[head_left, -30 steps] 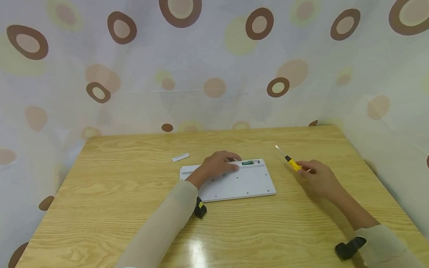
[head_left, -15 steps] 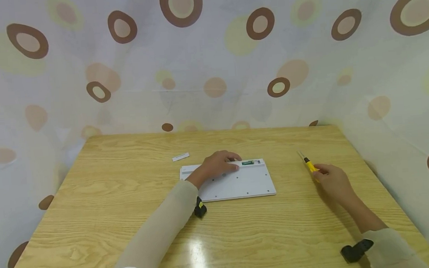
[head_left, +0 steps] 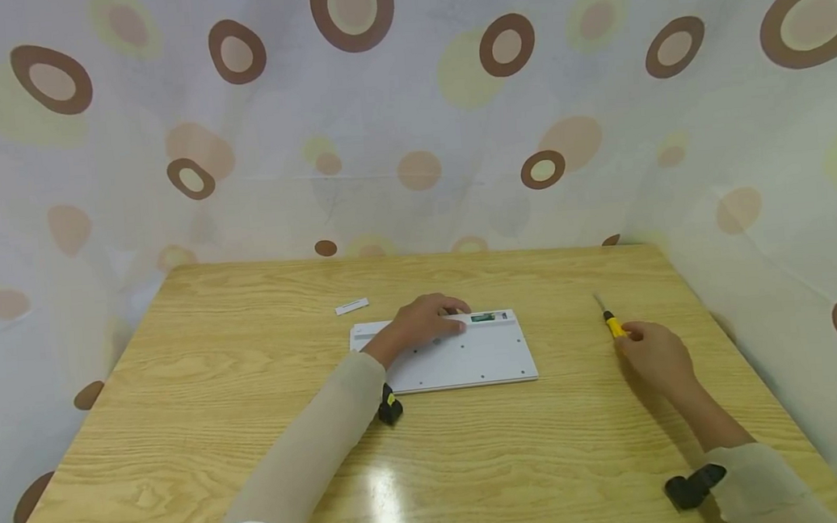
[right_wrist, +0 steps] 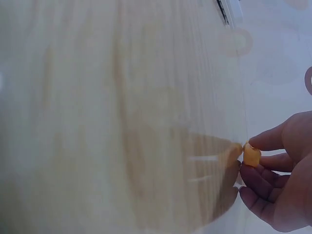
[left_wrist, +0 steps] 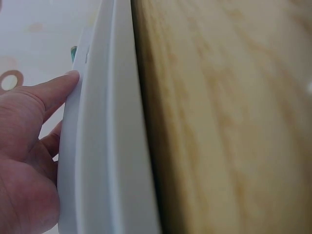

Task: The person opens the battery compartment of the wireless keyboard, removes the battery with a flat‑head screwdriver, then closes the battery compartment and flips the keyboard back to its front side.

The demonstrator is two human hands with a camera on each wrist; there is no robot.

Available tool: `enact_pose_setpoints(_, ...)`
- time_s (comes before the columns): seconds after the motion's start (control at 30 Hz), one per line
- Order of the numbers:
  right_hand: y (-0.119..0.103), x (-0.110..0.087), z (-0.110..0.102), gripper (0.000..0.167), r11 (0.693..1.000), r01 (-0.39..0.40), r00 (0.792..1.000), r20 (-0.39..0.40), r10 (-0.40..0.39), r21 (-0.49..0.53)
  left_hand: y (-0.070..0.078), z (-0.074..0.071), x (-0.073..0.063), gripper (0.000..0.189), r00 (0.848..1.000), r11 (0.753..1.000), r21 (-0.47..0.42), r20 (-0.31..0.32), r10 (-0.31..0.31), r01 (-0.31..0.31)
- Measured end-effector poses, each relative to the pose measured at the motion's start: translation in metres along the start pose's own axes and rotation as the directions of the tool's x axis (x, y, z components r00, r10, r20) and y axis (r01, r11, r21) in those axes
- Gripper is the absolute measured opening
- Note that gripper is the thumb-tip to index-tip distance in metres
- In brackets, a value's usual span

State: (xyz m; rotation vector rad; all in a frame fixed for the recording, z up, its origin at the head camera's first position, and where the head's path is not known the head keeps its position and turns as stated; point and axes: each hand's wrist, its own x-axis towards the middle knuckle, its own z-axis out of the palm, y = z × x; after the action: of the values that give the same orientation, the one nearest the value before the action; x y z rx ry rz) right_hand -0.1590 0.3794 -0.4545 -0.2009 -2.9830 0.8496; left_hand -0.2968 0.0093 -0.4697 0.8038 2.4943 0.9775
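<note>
A white keyboard (head_left: 469, 363) lies upside down on the wooden table, small dark screw points dotting its back. In the raised ridge along its far edge, an uncovered battery compartment (head_left: 484, 318) shows something green inside. My left hand (head_left: 421, 320) grips that ridge, thumb on the back and fingers over the far side; the left wrist view has the thumb (left_wrist: 61, 87) at the edge. To the right of the keyboard, my right hand (head_left: 660, 355) pinches a yellow-handled screwdriver (head_left: 615, 326), its metal shaft pointing away. In the right wrist view, fingertips surround the yellow handle (right_wrist: 251, 155).
A small white cover strip (head_left: 352, 307) lies on the table beyond the keyboard's far left corner. The wooden table (head_left: 180, 392) meets a patterned cloth (head_left: 277, 215) at the back and sides. Black wrist cameras (head_left: 391, 407) sit on both forearms.
My right hand has moved right with the screwdriver, away from the keyboard, and the screwdriver's tip has come lower in view. My left hand and the keyboard have stayed put.
</note>
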Motion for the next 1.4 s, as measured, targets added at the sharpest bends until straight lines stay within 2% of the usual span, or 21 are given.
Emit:
enact_pose_setpoints(0.17,-0.003,-0.001,-0.002,0.052,1.000,-0.020,0.999,0.036,0.020,-0.006,0.000,0.000,0.000,0.035,1.000,1.000,-0.009,0.000,-0.002,0.002)
enact_pose_setpoints(0.37,-0.002,0.001,-0.003,0.053,1.000,-0.009,0.999,0.038,0.009,-0.015,0.001,0.000,-0.001,0.035,1.000,1.000,-0.003,-0.004,-0.007,0.007)
enact_pose_setpoints(0.6,-0.001,0.006,-0.008,0.055,0.998,0.038,0.999,-0.020,-0.039,-0.043,0.001,-0.001,-0.002,0.035,1.000,1.000,-0.008,-0.009,-0.009,0.009)
enact_pose_setpoints(0.8,-0.005,0.013,-0.014,0.056,0.996,0.087,0.993,-0.077,-0.086,0.003,0.001,0.000,-0.002,0.035,1.000,1.000,-0.006,-0.012,-0.010,0.010)
enact_pose_setpoints(0.93,-0.015,0.017,-0.013,0.058,0.987,0.110,0.993,-0.059,-0.104,0.114,0.000,0.000,-0.001,0.035,1.000,1.000,-0.001,-0.010,-0.010,0.010)
enact_pose_setpoints(1.13,-0.038,0.027,0.001,0.063,0.942,0.094,0.994,0.031,-0.109,0.323,-0.001,0.000,-0.001,0.035,1.000,1.000,0.002,-0.013,-0.016,0.016)
enact_pose_setpoints(1.4,-0.068,0.044,0.028,0.055,0.890,0.078,0.982,0.119,-0.146,0.450,-0.003,0.001,0.002,0.034,1.000,1.000,0.008,-0.019,-0.015,0.015)
